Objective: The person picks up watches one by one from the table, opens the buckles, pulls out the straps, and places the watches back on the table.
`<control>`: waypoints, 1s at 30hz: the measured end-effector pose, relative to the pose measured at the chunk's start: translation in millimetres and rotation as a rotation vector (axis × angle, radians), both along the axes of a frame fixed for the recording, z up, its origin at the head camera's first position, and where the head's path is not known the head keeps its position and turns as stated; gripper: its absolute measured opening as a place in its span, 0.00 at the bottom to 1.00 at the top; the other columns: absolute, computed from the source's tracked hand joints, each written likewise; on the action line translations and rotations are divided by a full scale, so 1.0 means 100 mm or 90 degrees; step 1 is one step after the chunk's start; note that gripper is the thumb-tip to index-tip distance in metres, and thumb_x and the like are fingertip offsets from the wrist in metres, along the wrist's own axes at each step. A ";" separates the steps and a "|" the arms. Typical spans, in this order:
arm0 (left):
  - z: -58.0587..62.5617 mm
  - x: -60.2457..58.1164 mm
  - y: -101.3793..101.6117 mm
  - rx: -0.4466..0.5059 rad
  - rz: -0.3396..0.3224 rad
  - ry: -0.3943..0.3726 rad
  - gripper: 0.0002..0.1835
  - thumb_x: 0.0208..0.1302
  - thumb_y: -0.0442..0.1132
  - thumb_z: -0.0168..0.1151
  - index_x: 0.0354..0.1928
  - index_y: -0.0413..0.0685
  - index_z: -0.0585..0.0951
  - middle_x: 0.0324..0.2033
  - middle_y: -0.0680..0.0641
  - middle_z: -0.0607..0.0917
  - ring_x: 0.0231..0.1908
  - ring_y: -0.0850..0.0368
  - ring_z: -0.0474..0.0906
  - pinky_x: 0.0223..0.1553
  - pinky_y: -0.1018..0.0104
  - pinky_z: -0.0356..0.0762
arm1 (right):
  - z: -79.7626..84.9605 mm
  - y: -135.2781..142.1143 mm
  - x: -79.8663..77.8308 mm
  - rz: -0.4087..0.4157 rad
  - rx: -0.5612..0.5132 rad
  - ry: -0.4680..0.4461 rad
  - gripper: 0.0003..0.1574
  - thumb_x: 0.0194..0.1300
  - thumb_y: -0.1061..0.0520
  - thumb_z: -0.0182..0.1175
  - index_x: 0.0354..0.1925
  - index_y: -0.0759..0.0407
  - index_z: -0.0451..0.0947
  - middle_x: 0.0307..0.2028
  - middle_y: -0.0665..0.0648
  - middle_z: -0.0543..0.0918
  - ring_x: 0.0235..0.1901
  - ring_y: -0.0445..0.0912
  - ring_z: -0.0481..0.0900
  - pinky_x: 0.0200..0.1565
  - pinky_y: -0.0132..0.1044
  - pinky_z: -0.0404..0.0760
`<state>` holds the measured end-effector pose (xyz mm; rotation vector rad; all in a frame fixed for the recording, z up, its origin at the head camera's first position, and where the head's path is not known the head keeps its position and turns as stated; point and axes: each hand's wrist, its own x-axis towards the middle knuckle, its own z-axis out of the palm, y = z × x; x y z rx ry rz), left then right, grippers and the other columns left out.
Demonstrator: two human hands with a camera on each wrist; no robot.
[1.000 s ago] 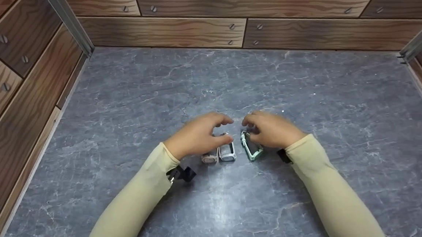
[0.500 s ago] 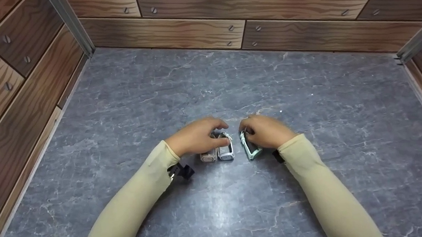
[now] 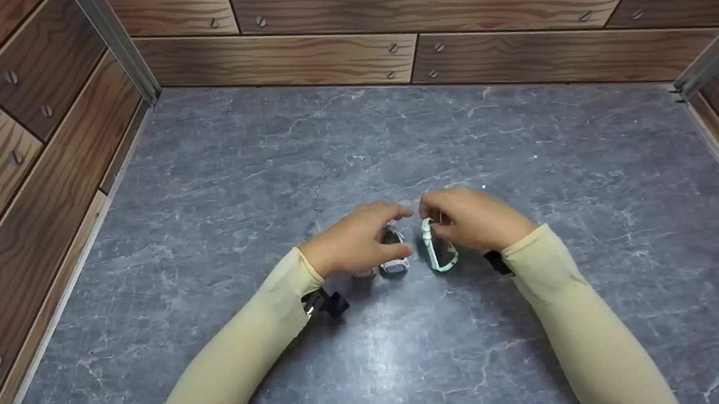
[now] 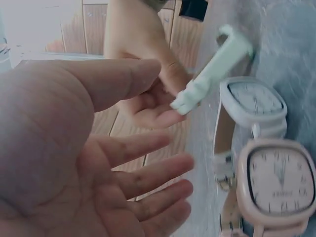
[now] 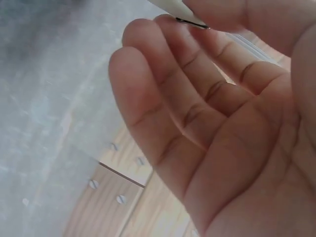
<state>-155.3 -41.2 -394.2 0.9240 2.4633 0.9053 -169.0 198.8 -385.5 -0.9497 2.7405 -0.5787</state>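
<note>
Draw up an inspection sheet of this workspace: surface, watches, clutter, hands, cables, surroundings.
Surface: grey marble-patterned tabletop.
Watches: white rounded-square watch and pale pink rounded-square watch, side by side on the tabletop; mint-green loop-shaped watch, face hidden; strap materials unclear.
Clutter: tiny white speck on the tabletop.
Left hand: holds nothing, near the white watch.
Right hand: pinches the mint-green watch.
Cables: nothing seen.
Surroundings: brown wood-grain panels, grey metal-looking corner posts.

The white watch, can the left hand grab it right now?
Probably yes. The left hand is open, holds nothing and is right by the white watch, with nothing seen between them. The pink watch sits close beside it, while the right hand holds the mint green watch.
</note>
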 end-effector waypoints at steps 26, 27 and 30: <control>0.84 0.30 0.23 0.068 0.045 0.187 0.08 0.71 0.48 0.68 0.44 0.54 0.86 0.34 0.60 0.87 0.33 0.67 0.80 0.37 0.67 0.79 | 0.62 0.13 0.40 0.021 -0.335 0.090 0.17 0.63 0.67 0.65 0.49 0.55 0.80 0.44 0.47 0.82 0.37 0.43 0.82 0.38 0.35 0.84; 0.85 0.31 0.22 0.067 0.039 0.197 0.07 0.71 0.47 0.68 0.44 0.55 0.86 0.34 0.60 0.88 0.33 0.68 0.81 0.38 0.67 0.79 | 0.64 0.13 0.41 0.031 -0.342 0.103 0.17 0.62 0.67 0.65 0.49 0.55 0.80 0.44 0.47 0.82 0.38 0.43 0.82 0.39 0.35 0.84; 0.86 0.34 0.22 0.059 0.027 0.218 0.06 0.71 0.46 0.68 0.43 0.55 0.88 0.35 0.61 0.89 0.34 0.69 0.82 0.38 0.68 0.80 | 0.67 0.14 0.46 0.053 -0.360 0.141 0.15 0.62 0.69 0.65 0.46 0.55 0.82 0.41 0.48 0.84 0.36 0.43 0.81 0.38 0.33 0.83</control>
